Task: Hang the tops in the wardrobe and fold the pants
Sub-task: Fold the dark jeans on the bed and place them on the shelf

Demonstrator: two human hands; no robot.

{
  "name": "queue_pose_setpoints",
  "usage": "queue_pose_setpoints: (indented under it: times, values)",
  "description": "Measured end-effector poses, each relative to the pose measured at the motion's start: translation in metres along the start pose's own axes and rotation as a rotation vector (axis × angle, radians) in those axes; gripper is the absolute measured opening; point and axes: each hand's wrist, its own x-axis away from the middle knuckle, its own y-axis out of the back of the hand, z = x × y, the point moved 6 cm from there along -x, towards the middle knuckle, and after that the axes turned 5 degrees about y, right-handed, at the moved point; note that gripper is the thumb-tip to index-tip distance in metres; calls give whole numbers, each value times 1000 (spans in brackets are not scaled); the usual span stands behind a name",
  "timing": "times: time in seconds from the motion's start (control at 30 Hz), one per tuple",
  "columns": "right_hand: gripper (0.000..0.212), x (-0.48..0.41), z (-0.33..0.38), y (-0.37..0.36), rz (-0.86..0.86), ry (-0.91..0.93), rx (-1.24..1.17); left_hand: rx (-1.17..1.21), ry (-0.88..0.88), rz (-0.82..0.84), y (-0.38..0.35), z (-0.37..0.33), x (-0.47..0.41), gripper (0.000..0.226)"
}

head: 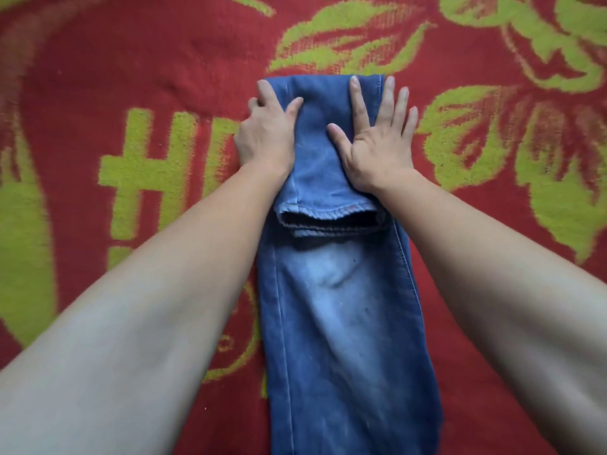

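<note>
A pair of blue jeans (pixel 341 323) lies lengthwise down the middle of a red and green blanket (pixel 98 93), legs stacked on one another. The leg ends are folded back toward me, and the hems sit across the faded knee area. My left hand (pixel 266 133) curls over the left edge of the far fold, thumb on top of the denim. My right hand (pixel 377 139) lies flat with fingers spread on the fold's right side, partly on the blanket. No tops or wardrobe are in view.
The blanket, red with green leaf shapes and characters, covers the whole surface around the jeans. My two bare forearms reach in from the bottom corners on either side of the jeans.
</note>
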Motion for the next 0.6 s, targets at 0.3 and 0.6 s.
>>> queue_pose_setpoints:
  times: [0.3, 0.6]
  values:
    - [115, 20, -24, 37, -58, -125, -523, 358, 259, 205, 14, 35, 19, 94]
    - [75, 59, -39, 12, 130, -347, -823, 529, 271, 310, 3, 51, 80, 76]
